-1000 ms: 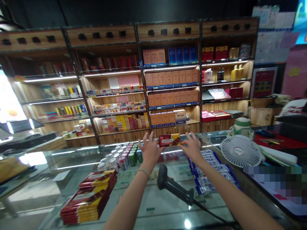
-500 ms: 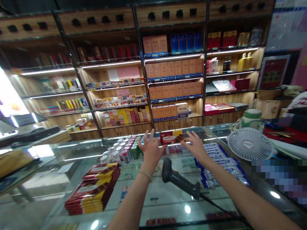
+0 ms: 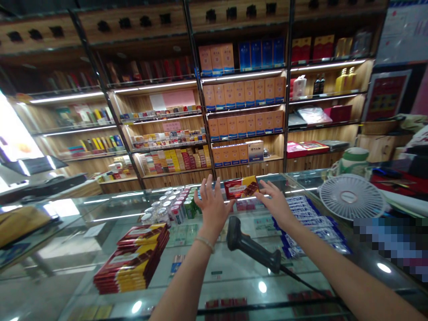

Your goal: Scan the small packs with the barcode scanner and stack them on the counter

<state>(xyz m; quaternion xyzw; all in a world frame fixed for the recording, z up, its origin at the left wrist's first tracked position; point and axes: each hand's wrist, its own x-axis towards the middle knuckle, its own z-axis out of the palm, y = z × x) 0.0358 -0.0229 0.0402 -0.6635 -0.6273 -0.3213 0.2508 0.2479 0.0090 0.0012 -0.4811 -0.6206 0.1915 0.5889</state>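
A red and yellow chocolate packet [image 3: 241,187] stands upright near the far side of the glass counter [image 3: 200,285]. Just left of it is my left hand [image 3: 213,207], fingers spread and raised, a band at the wrist. My right hand [image 3: 273,203] is at the packet's right edge, fingers apart; whether they touch it is unclear. Between my forearms lies a dark barcode scanner [image 3: 252,247] with its cable. Stacked red and yellow packets [image 3: 130,261] sit to the left, with small tubs and tubes [image 3: 174,207] behind them. Blue and white packets [image 3: 312,227] are on the right.
A white fan [image 3: 352,196] and a green and white jug [image 3: 352,161] stand at the right of the counter. Beyond it, wooden shelves [image 3: 247,167] hold orange and blue boxes. A yellowish-brown item [image 3: 23,225] lies at the far left.
The view has shifted slightly. The fingers of my left hand are raised a little more upright. The chocolate packet remains standing between both hands, tilted slightly differently.
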